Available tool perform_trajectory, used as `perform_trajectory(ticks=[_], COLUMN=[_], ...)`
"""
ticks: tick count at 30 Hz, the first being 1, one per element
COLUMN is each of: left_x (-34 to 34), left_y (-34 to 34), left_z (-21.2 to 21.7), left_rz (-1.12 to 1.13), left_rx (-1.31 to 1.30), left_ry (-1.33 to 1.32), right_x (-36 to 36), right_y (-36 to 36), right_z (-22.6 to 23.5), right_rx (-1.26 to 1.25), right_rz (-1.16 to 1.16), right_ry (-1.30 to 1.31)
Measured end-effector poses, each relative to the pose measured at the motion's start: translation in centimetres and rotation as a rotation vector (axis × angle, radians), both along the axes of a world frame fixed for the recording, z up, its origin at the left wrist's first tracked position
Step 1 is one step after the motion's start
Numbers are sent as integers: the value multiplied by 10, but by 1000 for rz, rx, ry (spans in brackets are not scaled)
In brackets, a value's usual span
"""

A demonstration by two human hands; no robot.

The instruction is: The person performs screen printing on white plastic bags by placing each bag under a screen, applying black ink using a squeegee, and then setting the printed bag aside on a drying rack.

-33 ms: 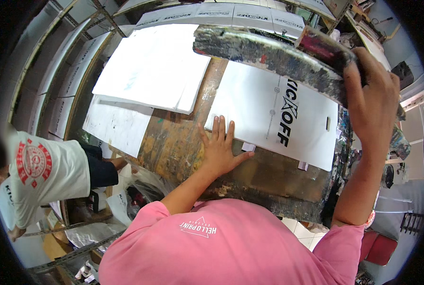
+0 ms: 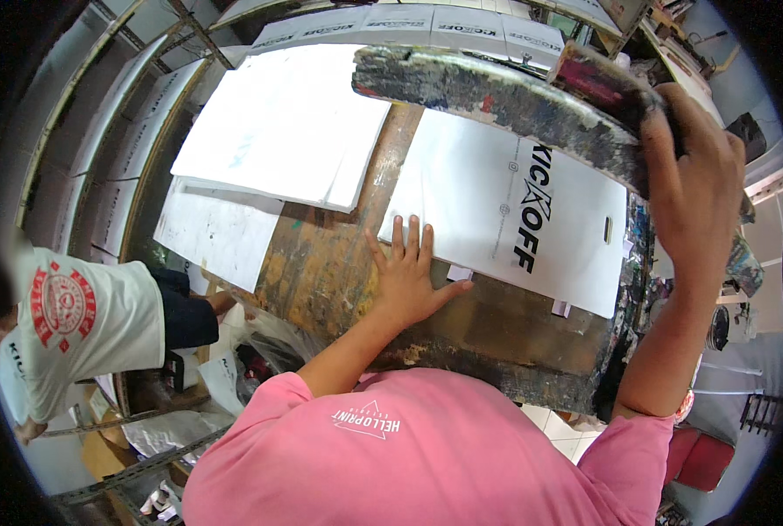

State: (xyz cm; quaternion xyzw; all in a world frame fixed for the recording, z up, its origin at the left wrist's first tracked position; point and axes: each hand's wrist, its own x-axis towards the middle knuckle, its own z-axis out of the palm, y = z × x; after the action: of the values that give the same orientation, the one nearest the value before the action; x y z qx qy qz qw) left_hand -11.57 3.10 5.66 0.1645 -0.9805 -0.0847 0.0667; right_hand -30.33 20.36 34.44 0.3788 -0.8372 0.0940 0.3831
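Note:
A flat white plastic bag [image 2: 462, 180] with black lettering and a slot handle lies on the stained wooden board [image 2: 339, 254]. My left hand [image 2: 406, 285] rests palm down with fingers spread, its fingertips on the bag's near left edge and its thumb beside a small pale tab [image 2: 460, 273]. Above the bag's far side, a paint-crusted wooden screen-printing frame [image 2: 497, 101] is raised and tilted. My right hand [image 2: 697, 167] is closed round the frame's right end, by a dark red-stained block [image 2: 595, 79]. The hand hides part of that end.
White sheets or bags are stacked [image 2: 277, 123] on the board's left, with another white sheet [image 2: 216, 228] below. Racks holding printed white bags [image 2: 137, 145] stand left and behind. A person in a white shirt [image 2: 93, 324] bends at a rack on the left.
My right hand and the frame have shifted very slightly. My left hand stays spread on the bag's edge, and the bag lies in the same place.

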Motion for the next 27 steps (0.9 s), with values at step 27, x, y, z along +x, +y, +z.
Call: perform_trajectory(ticks=[27], left_x=[99], left_y=[-261], left_z=[46], left_rz=[571], left_rx=[763], left_ry=[785], right_x=[-22], right_y=[-6], right_z=[26], right_rx=[-12], right_rz=[52], right_ry=[-73])
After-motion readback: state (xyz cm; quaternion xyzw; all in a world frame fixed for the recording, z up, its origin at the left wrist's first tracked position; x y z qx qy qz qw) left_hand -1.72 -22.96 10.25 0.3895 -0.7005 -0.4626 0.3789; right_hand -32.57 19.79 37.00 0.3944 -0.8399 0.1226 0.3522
